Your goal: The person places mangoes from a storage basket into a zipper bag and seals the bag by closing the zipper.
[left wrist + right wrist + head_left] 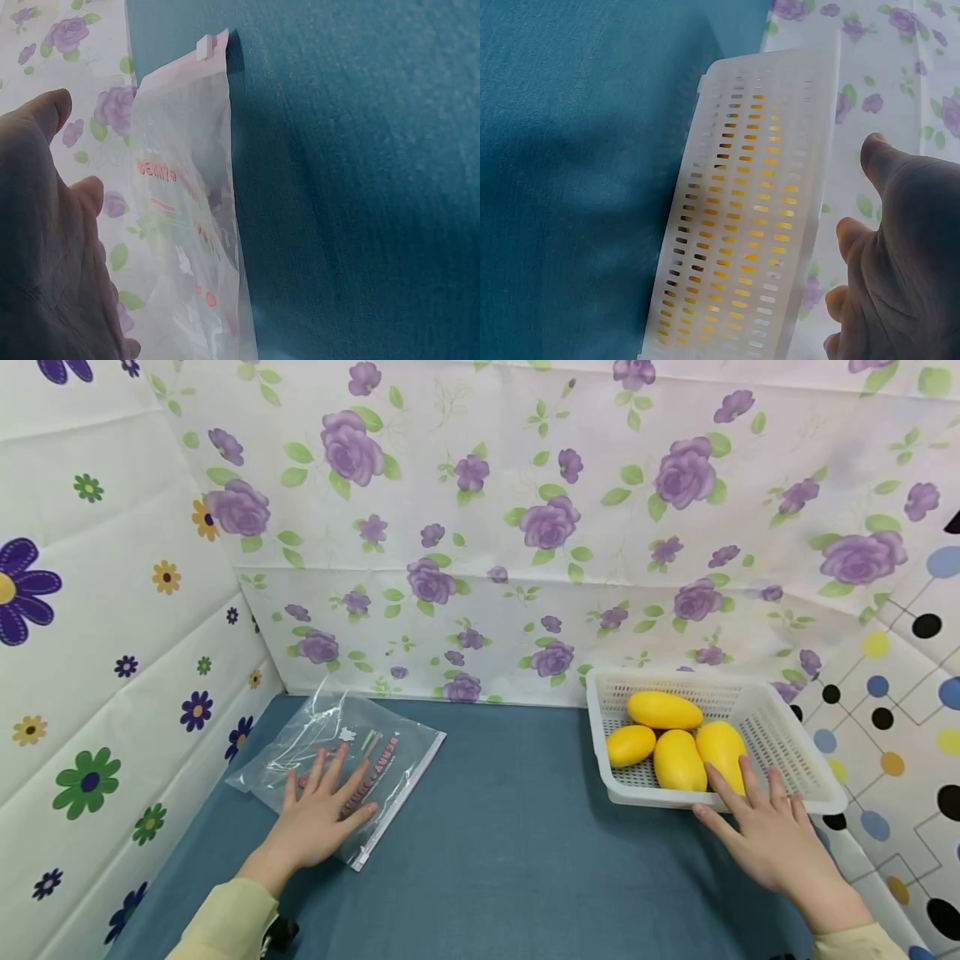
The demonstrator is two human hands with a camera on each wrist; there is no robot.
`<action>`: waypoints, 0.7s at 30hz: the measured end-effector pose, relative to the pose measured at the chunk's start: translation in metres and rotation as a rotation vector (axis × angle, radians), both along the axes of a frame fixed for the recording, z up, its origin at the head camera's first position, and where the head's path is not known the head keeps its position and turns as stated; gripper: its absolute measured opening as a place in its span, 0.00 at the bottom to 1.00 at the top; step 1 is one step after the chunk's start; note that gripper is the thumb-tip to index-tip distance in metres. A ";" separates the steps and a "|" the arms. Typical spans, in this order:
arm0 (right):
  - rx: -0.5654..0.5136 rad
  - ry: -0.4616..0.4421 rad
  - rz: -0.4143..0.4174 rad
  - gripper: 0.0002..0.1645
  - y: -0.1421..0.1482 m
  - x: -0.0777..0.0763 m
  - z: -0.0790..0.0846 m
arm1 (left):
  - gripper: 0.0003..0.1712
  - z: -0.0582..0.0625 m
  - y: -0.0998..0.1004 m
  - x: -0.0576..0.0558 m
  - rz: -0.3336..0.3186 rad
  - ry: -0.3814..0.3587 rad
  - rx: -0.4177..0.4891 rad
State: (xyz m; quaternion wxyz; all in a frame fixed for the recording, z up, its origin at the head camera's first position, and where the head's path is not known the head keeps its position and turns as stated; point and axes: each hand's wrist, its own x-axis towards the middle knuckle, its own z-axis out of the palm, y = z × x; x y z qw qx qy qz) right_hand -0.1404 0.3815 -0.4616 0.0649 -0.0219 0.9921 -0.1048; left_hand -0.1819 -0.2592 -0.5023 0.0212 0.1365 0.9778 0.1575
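Blue tabletop (510, 877), white perforated plastic basket (637, 796) at right, clear plastic slider bag (405, 752) flat at left, left hand (318, 818), fingers spread apart, over the bag, right hand (776, 843) likewise above the basket's near rim, four yellow oval fruits (678, 760) inside, red "BERRY" lettering (154, 170) on the bag

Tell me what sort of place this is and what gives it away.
Probably a staged tabletop recording booth: a blue-green tabletop closed in by a rose-print backdrop behind and a dot-print sheet on the right.
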 end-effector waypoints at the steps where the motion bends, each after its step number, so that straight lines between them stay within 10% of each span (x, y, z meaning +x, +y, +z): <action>1: -0.002 0.003 0.003 0.54 -0.001 0.000 0.002 | 0.46 -0.001 0.000 0.000 -0.001 0.008 0.002; 21: -0.034 0.061 -0.013 0.50 -0.011 -0.004 0.011 | 0.40 -0.003 0.003 0.017 0.066 -0.030 0.165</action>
